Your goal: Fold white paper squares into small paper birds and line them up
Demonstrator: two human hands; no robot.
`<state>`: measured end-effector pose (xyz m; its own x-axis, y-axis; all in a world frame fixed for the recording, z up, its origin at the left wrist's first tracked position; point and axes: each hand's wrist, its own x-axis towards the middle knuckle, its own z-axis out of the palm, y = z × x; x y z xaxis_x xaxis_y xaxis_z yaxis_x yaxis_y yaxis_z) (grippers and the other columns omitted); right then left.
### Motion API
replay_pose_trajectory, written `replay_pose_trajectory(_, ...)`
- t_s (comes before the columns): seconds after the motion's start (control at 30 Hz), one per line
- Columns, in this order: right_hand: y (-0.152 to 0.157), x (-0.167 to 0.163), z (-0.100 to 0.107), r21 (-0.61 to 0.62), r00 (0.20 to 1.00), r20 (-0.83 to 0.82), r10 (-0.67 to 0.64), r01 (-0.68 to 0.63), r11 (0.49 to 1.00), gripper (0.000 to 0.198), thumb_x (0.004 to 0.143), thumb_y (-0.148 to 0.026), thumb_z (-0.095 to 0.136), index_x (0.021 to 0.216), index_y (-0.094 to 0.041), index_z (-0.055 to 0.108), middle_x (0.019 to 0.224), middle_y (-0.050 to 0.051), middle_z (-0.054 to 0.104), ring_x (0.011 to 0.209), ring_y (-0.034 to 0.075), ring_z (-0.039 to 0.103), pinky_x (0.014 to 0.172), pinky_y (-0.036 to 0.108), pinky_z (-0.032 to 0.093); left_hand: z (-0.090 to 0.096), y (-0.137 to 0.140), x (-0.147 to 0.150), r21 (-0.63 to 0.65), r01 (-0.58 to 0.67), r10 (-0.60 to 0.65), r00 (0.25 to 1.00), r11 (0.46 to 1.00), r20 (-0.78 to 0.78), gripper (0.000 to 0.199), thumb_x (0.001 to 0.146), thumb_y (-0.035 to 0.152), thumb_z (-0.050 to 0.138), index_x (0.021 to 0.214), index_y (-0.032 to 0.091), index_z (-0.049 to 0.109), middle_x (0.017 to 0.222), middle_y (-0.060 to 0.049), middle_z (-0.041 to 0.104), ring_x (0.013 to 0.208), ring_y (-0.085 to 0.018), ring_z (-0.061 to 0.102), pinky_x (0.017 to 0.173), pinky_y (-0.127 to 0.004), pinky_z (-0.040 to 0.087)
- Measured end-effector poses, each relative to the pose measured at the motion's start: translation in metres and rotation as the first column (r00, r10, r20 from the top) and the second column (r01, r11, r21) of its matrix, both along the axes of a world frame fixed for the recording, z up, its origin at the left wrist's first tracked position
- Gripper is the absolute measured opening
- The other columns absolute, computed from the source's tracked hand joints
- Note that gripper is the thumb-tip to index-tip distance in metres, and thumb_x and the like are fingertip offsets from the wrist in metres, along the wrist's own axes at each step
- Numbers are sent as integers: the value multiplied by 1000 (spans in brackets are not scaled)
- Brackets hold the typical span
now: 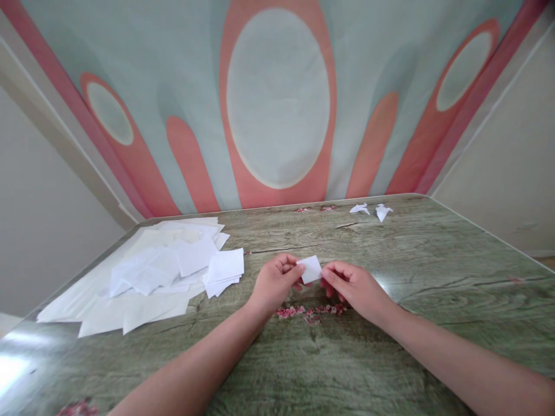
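Observation:
A small white piece of paper [310,269], roughly square and seemingly folded, is held up a little above the table between my two hands. My left hand [280,280] pinches its left edge between thumb and fingers. At its right edge, my right hand [347,283] grips a corner between thumb and forefinger. The other fingers of both hands curl beneath, partly hidden. To the left of my left hand lies a small stack of white paper squares [226,264].
A wide, loose pile of white paper sheets [143,307] covers the table's left side. Two folded white paper figures [359,208] stand near the back right edge. The wood-patterned table [433,260] bears printed pink flowers, and a patterned pink and grey-green backdrop [277,98] rises behind it.

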<state>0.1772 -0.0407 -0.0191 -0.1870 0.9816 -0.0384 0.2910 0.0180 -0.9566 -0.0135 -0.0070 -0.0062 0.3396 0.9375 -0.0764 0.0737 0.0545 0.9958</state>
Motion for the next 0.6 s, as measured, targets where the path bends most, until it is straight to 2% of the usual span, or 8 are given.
replay_pose_trajectory(0.07, 0, 0, 0, 40, 1000, -11, -21, 22, 999, 30, 86, -47, 53, 90, -19, 62, 66, -3, 61, 52, 10, 48, 50, 22, 36, 1, -2, 0, 60, 24, -18, 995, 998, -96, 20, 78, 34, 64, 80, 15, 56, 63, 2, 60, 56, -9, 56, 55, -20, 43)
replay_pose_trajectory(0.13, 1, 1, 0, 42, 1000, -17, -24, 25, 999, 27, 83, -45, 58, 82, -18, 61, 66, -3, 59, 54, 9, 48, 51, 22, 36, 0, -4, 2, 108, 39, -22, 988, 993, -156, 18, 77, 32, 64, 78, 15, 57, 63, 3, 57, 56, -8, 53, 53, -19, 40)
replay_pose_trajectory(0.2, 1, 0, 0, -11, 999, -32, -6, 5, 1000, 29, 82, -45, 59, 74, -17, 58, 62, -3, 57, 51, 8, 46, 48, 21, 34, -2, -5, 4, 85, 37, -26, 992, 996, -125, 19, 77, 33, 64, 79, 16, 57, 65, 3, 57, 58, -9, 54, 53, -19, 42)
replay_pose_trajectory(0.3, -1, -3, -2, -113, 993, -92, 75, -85, 990, 29, 82, -45, 59, 78, -16, 59, 61, -2, 60, 48, 8, 47, 46, 20, 34, -7, -4, 5, -17, 38, -38, 999, 999, -5, 23, 77, 35, 63, 84, 16, 54, 67, 2, 59, 58, -11, 56, 54, -22, 46)
replay_pose_trajectory(0.37, -3, -5, -2, -129, 989, -99, 108, -120, 984, 29, 84, -44, 57, 81, -16, 59, 63, 0, 62, 51, 9, 50, 47, 20, 36, -9, -2, 5, -36, 24, -22, 999, 999, 37, 26, 76, 36, 65, 86, 15, 54, 66, 2, 60, 56, -11, 56, 53, -22, 48)
replay_pose_trajectory(0.47, -6, -6, -1, -73, 998, -40, 40, -43, 996, 28, 85, -44, 54, 80, -17, 59, 65, -1, 61, 53, 10, 51, 49, 21, 38, -6, -2, 4, -24, 11, -10, 999, 1000, 31, 28, 74, 36, 67, 86, 14, 55, 66, 1, 62, 56, -11, 58, 51, -21, 48)
replay_pose_trajectory(0.6, -7, -4, 1, 102, 991, 27, -132, 128, 986, 20, 85, -39, 56, 89, -20, 59, 70, -1, 62, 63, 13, 56, 57, 24, 42, -1, -7, 5, -86, 79, -80, 997, 993, -14, 23, 77, 32, 66, 85, 13, 55, 63, 0, 64, 54, -10, 62, 50, -18, 47)
